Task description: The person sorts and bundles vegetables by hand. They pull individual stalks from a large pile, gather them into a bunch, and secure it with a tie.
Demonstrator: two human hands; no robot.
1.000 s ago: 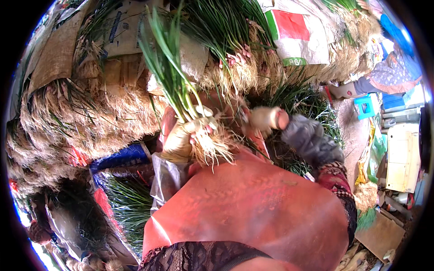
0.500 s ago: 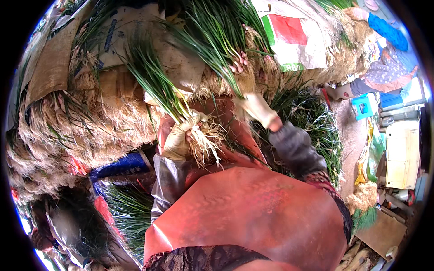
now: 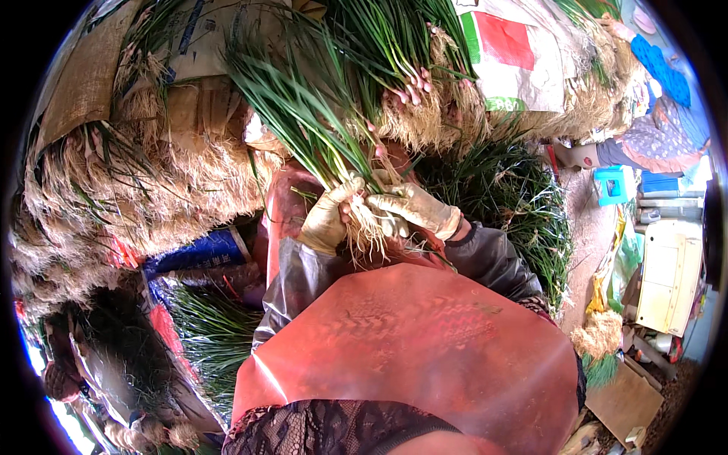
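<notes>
We've L hand (image 3: 327, 218) clamped on part-gathered onions (image 3: 327, 163) above apron (image 3: 409, 341), R hand (image 3: 421, 208) clamped on xtra stalks (image 3: 378, 149), w/ pile (image 3: 509, 199) upper-right of apron prob. unsorted.

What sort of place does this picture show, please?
Probably a produce-handling area: a long stack of rooted green plants, sacks laid over it, and a heap of greens beside it.

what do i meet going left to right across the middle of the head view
Blue printed sack → gloved left hand → gloved right hand → light-blue plastic stool → cream panel.
</notes>
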